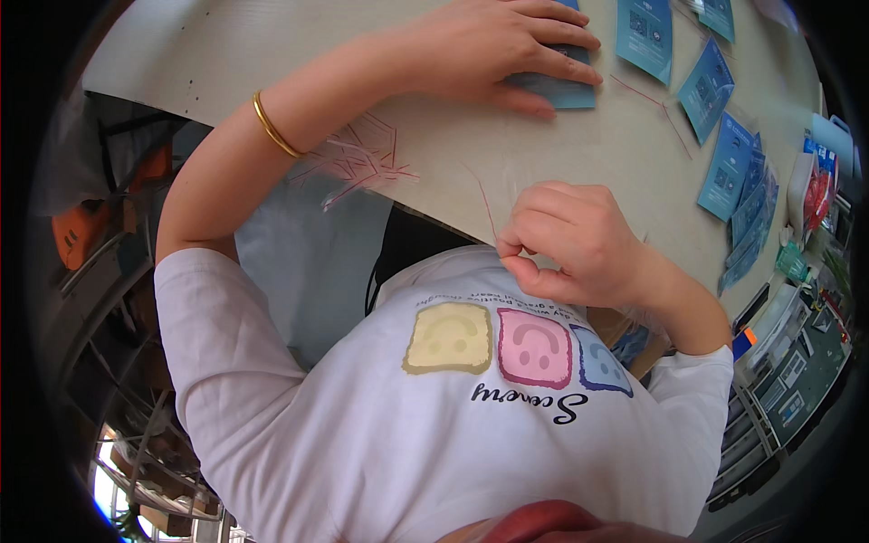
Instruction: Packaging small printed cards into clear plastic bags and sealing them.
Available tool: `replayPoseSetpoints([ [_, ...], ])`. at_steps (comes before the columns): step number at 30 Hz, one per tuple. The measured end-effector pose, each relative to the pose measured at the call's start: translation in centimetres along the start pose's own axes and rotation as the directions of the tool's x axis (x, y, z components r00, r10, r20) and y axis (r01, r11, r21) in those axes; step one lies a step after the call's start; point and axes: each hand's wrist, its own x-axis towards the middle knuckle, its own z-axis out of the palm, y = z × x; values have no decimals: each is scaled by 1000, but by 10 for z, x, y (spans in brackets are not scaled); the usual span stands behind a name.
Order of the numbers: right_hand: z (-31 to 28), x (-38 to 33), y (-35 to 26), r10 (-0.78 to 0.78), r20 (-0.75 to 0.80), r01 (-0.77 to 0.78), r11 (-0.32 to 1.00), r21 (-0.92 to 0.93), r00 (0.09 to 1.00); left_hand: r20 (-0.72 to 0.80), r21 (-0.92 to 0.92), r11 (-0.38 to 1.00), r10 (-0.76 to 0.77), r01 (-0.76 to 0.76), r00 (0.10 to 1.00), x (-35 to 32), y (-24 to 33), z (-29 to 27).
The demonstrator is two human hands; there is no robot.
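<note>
My left hand (489,50) lies palm down with fingers spread over a blue printed card (570,90) that appears to be in a clear plastic sleeve. Just in front of my body, my right hand (579,240) is closed in a pinch on a thin clear strip with a red line (484,195). The strip rises from the fingertips toward the table. Beside my left forearm, a loose heap of similar red-lined strips (367,158) rests at the table's near edge, partly overhanging it. Another such strip (665,110) lies right of the card.
Several blue cards in clear sleeves (724,172) spread along the right side of the pale table (299,41), some overlapping. A red and blue package (822,181) and a green item (790,262) sit at the far right. Shelving (136,452) stands at lower left.
</note>
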Motion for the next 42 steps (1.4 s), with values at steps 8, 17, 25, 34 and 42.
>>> replayPoseSetpoints([
  [8, 61, 60, -7, -148, -245, 110, 981, -163, 958, -36, -15, 1000, 15, -16, 999, 1, -2, 4],
  [17, -13, 15, 28, -69, -311, -42, 942, -334, 948, -42, 28, 999, 35, -33, 998, -3, -13, 3],
  [25, -15, -15, 69, -246, -252, 34, 776, -630, 936, 68, 84, 991, -113, 107, 991, -30, 34, -35],
  [34, -11, -8, 73, -31, -452, -101, 959, -265, 891, -132, 190, 964, -164, 187, 978, -36, 57, -8],
  [42, -22, -14, 77, 18, -413, -108, 975, -196, 910, -148, -28, 950, -313, 312, 938, -35, 54, -13],
])
